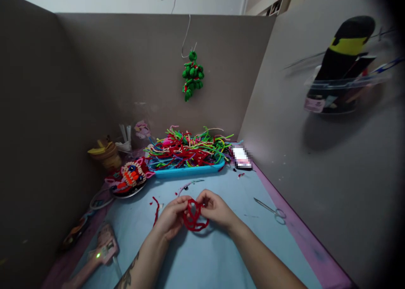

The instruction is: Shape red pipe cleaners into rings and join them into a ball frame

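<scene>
Between my hands, above the blue table cover (pixel 218 255), is a round openwork shape of bent red pipe cleaners (pixel 196 226). My left hand (pixel 172 217) grips its left side with thumb and fingers. On the other side, my right hand (pixel 217 206) pinches the upper right edge of the same shape. A loose red pipe cleaner (pixel 156 211) lies to the left of my left hand. Just beyond my hands are a thin pale strand (pixel 191 183) and a small dark bead (pixel 186 188).
A blue tray (pixel 190 171) heaped with coloured pipe cleaners stands at the back. Scissors (pixel 272 210) lie at right, near a phone (pixel 242 157). At left are a pink glue gun (pixel 106 244) with a lit green light and a plate of finished pieces (pixel 129 192). Grey partitions enclose three sides.
</scene>
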A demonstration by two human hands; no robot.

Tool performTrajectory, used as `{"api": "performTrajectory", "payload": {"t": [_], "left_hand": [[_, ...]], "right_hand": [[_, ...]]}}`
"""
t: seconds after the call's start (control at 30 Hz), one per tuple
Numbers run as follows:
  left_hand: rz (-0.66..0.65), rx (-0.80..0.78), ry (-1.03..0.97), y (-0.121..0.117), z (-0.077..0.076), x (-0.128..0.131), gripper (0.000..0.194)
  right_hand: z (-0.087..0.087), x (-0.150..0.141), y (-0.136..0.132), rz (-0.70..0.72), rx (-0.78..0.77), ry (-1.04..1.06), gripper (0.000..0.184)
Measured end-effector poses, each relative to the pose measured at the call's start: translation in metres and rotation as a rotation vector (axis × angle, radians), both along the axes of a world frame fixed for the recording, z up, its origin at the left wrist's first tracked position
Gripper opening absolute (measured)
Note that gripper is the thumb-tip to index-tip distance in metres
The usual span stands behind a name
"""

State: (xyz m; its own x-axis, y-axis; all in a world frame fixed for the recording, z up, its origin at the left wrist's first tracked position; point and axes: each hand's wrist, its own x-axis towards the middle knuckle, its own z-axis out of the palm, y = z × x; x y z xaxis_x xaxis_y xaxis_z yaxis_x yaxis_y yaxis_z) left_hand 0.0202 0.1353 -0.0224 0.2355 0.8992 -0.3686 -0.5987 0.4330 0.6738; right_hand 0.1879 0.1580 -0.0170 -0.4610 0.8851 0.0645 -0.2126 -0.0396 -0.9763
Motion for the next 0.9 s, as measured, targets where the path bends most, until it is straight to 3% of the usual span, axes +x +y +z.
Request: {"api": "performTrajectory", "payload": {"t": [0.3, 0.73, 0.9], "left_hand": [[0.022, 0.007, -0.003, -0.002, 0.002, 0.0, 0.017], [0.092, 0.041, 0.018, -0.001, 0.011, -0.005, 0.018], [0.183, 0.028, -0.049, 0.003, 0.009, -0.008, 0.015]], "right_hand": [[-0.004, -0.004, 0.0, -0.126, 0.068, -0.06, 0.018], [0.0, 0.008, 0.003, -0.088, 0.276, -0.143, 0.012], [-0.005, 0.01, 0.007, -0.089, 0.216, -0.09, 0.016]]}}
